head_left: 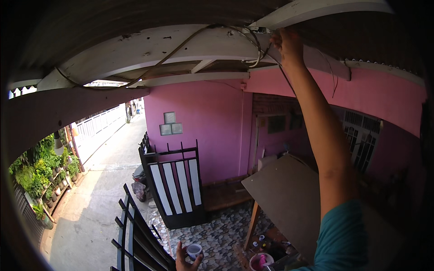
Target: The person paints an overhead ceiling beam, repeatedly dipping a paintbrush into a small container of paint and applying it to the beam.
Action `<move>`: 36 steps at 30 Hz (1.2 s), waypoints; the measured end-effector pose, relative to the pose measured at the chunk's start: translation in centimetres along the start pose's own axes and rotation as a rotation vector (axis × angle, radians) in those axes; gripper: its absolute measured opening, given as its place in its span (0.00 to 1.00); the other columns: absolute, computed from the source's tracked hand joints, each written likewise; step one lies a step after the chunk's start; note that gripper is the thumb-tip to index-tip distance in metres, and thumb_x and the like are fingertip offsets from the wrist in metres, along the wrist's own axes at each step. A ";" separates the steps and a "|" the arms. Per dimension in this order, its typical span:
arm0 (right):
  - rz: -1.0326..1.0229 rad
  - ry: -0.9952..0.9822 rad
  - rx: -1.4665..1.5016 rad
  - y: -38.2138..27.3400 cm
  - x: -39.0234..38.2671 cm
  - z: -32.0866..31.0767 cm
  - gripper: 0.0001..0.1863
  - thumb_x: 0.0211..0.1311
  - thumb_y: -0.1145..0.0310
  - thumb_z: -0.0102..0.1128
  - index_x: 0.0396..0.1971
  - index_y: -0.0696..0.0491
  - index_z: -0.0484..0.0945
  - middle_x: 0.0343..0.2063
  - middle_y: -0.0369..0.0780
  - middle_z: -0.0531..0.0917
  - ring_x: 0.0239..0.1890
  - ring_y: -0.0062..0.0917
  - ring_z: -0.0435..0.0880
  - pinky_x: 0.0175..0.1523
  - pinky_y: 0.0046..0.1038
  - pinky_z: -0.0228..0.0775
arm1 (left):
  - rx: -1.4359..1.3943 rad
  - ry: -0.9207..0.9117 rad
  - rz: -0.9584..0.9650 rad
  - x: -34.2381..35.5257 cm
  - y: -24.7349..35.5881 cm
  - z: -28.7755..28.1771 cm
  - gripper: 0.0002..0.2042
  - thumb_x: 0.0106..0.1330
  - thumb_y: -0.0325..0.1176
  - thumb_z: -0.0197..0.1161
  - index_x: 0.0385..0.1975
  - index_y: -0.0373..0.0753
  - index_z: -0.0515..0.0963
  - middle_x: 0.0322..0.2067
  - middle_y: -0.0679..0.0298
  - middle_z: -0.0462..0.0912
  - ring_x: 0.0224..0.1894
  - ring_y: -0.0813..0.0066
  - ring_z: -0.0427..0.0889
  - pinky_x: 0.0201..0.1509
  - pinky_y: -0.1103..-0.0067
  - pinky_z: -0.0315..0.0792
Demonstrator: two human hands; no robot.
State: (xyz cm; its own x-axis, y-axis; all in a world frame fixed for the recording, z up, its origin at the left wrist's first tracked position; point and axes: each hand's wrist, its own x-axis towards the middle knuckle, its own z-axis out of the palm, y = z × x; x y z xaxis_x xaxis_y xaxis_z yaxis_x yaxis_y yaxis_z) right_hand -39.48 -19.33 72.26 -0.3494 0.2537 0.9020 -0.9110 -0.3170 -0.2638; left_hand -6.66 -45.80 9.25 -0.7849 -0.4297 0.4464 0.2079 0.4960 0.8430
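Observation:
High on the right, my right hand (288, 44) reaches up to a white roof beam (190, 43), where its underside meets a crossing white rafter (316, 12). Its fingers are bent together against the wood beside a dark gap; whatever they pinch is too small to make out. A dark cable (187, 41) runs along the beam and loops down just left of these fingers. Low in the middle, my left hand (184, 262) is curled round a small clear plastic tub (194, 249), held upright. The lower edge cuts off the rest of that hand.
Below stands a black metal gate with white slats (176, 187); a nearer black gate leaf (135, 235) rises by my left hand. A large brown board (285, 194) tilts at right above a pink-stained bucket (261, 261). Potted plants (45, 167) line the lane.

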 end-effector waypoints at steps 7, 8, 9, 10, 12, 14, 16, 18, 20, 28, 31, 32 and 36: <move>0.100 0.138 -0.135 1.1 -1.2 -0.6 0.10 0.68 0.66 0.57 0.43 0.57 0.75 0.29 0.40 0.84 0.26 0.23 0.85 0.29 0.20 0.72 | -0.008 -0.002 -0.015 -0.1 1.1 -0.6 0.45 0.58 0.29 0.74 0.73 0.38 0.52 0.55 0.52 0.77 0.48 0.68 0.80 0.43 0.76 0.76; 0.098 0.138 -0.137 1.1 -1.0 -0.6 0.10 0.68 0.66 0.57 0.43 0.57 0.75 0.29 0.40 0.84 0.26 0.23 0.85 0.29 0.20 0.72 | -0.010 -0.004 -0.020 -0.1 1.2 -0.6 0.44 0.58 0.29 0.74 0.72 0.38 0.53 0.54 0.52 0.78 0.47 0.68 0.81 0.42 0.77 0.76; 0.107 0.146 -0.018 1.1 -0.7 -0.6 0.11 0.68 0.65 0.58 0.43 0.56 0.75 0.29 0.40 0.84 0.26 0.23 0.85 0.29 0.20 0.72 | -0.013 -0.007 -0.024 0.0 1.2 -0.6 0.44 0.58 0.28 0.74 0.72 0.37 0.53 0.53 0.53 0.78 0.46 0.69 0.81 0.41 0.77 0.76; 0.120 0.154 0.104 1.1 -0.7 -0.4 0.12 0.67 0.65 0.59 0.43 0.56 0.75 0.28 0.39 0.84 0.26 0.23 0.85 0.28 0.19 0.71 | -0.011 -0.006 -0.026 0.0 1.1 -0.6 0.44 0.58 0.28 0.74 0.72 0.37 0.53 0.53 0.53 0.78 0.46 0.69 0.81 0.41 0.77 0.76; 0.152 0.128 0.153 1.5 -0.8 0.6 0.13 0.67 0.65 0.60 0.45 0.57 0.74 0.31 0.40 0.84 0.27 0.24 0.85 0.29 0.20 0.72 | 0.007 -0.003 0.009 0.0 0.9 -0.7 0.44 0.58 0.28 0.74 0.72 0.37 0.53 0.52 0.54 0.79 0.45 0.70 0.82 0.40 0.78 0.76; 0.195 0.121 0.192 1.6 -0.8 1.4 0.14 0.68 0.66 0.60 0.47 0.57 0.73 0.33 0.41 0.84 0.29 0.27 0.86 0.30 0.22 0.72 | -0.009 0.001 0.041 0.1 1.0 -0.7 0.44 0.58 0.28 0.74 0.72 0.37 0.54 0.52 0.54 0.79 0.45 0.70 0.82 0.40 0.78 0.76; 0.177 0.141 0.167 1.7 -1.1 1.3 0.14 0.68 0.66 0.59 0.48 0.57 0.73 0.33 0.41 0.84 0.30 0.27 0.86 0.30 0.22 0.72 | -0.028 0.007 0.071 0.2 0.7 -0.6 0.44 0.57 0.28 0.74 0.72 0.37 0.54 0.52 0.54 0.79 0.45 0.70 0.82 0.40 0.78 0.76; 0.160 0.156 0.144 1.9 -1.1 1.3 0.14 0.68 0.67 0.59 0.48 0.57 0.73 0.34 0.42 0.84 0.31 0.27 0.87 0.31 0.22 0.72 | 0.025 0.024 0.124 0.2 0.0 -0.5 0.44 0.57 0.28 0.75 0.72 0.36 0.54 0.52 0.54 0.79 0.46 0.70 0.81 0.40 0.78 0.75; 0.131 0.191 0.123 2.0 -1.0 0.9 0.14 0.68 0.67 0.59 0.48 0.57 0.73 0.34 0.42 0.84 0.29 0.25 0.86 0.29 0.21 0.71 | 0.014 0.005 0.097 0.2 -0.1 -0.6 0.44 0.57 0.27 0.75 0.72 0.36 0.54 0.52 0.54 0.79 0.46 0.70 0.81 0.40 0.78 0.75; -0.116 0.265 -0.279 1.9 0.0 -0.7 0.10 0.66 0.66 0.60 0.40 0.58 0.77 0.25 0.40 0.84 0.20 0.21 0.82 0.25 0.20 0.68 | 0.009 0.031 0.139 0.1 -1.1 -0.3 0.43 0.58 0.26 0.74 0.72 0.34 0.53 0.52 0.54 0.78 0.47 0.69 0.81 0.40 0.78 0.75; -0.135 0.272 -0.273 1.3 -0.3 -0.4 0.11 0.65 0.65 0.59 0.38 0.58 0.78 0.24 0.40 0.83 0.21 0.25 0.83 0.28 0.24 0.72 | -0.014 0.012 0.126 0.2 -0.8 -0.3 0.43 0.58 0.25 0.74 0.71 0.33 0.53 0.53 0.54 0.78 0.48 0.70 0.80 0.40 0.78 0.75; -0.065 0.241 -0.048 1.2 -0.8 0.0 0.12 0.65 0.65 0.58 0.38 0.59 0.78 0.24 0.41 0.83 0.23 0.29 0.85 0.31 0.28 0.77 | -0.023 0.008 0.123 0.2 -0.8 -0.3 0.43 0.58 0.25 0.74 0.72 0.33 0.53 0.53 0.54 0.77 0.48 0.70 0.80 0.41 0.78 0.75; 0.008 0.184 -0.109 0.9 -1.3 -0.5 0.13 0.64 0.63 0.58 0.35 0.60 0.79 0.25 0.43 0.84 0.24 0.30 0.85 0.36 0.33 0.78 | -0.040 0.002 0.130 0.5 0.0 -0.3 0.44 0.58 0.25 0.74 0.72 0.35 0.53 0.53 0.54 0.77 0.48 0.69 0.80 0.41 0.78 0.75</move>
State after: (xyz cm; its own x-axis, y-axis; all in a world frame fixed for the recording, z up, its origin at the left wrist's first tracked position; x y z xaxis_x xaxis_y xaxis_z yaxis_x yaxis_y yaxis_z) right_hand -39.91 -19.50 70.69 -0.3818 0.4174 0.8246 -0.9229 -0.2215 -0.3151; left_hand -6.84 -46.26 9.57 -0.7485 -0.3654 0.5534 0.3309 0.5173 0.7892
